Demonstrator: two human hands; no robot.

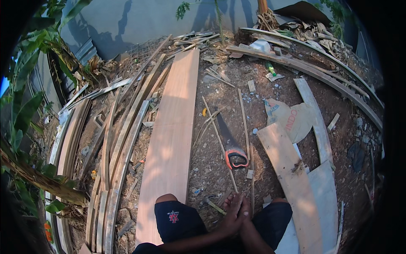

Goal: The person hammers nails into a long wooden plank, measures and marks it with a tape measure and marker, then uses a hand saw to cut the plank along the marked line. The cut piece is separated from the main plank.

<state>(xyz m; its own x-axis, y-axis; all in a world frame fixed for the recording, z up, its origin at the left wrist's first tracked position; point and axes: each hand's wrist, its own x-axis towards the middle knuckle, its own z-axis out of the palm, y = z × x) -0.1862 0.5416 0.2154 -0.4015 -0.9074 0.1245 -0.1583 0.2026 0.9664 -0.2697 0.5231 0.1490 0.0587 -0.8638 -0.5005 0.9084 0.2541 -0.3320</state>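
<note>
My left hand (231, 210) and my right hand (244, 211) are closed together between my knees. A thin wooden stick (215, 127) runs from ahead to my fingers, which appear closed on its near end; the grip itself is partly hidden. Beside the stick, a handsaw (236, 158) with an orange and black handle lies on the ground, its dark blade pointing away. A hammer (215, 205) with a yellowish handle rests just left of my hands. Another narrow wooden strip (244, 118) lies to the right of the saw.
A wide, smooth plank (171, 131) stretches away on the left, past my left knee. Several long boards (127, 135) are piled farther left. On the right lie a short wide board (292, 178), a torn sack-like sheet (292, 118) and a pale panel (325, 190). A wall (156, 21) closes the far side.
</note>
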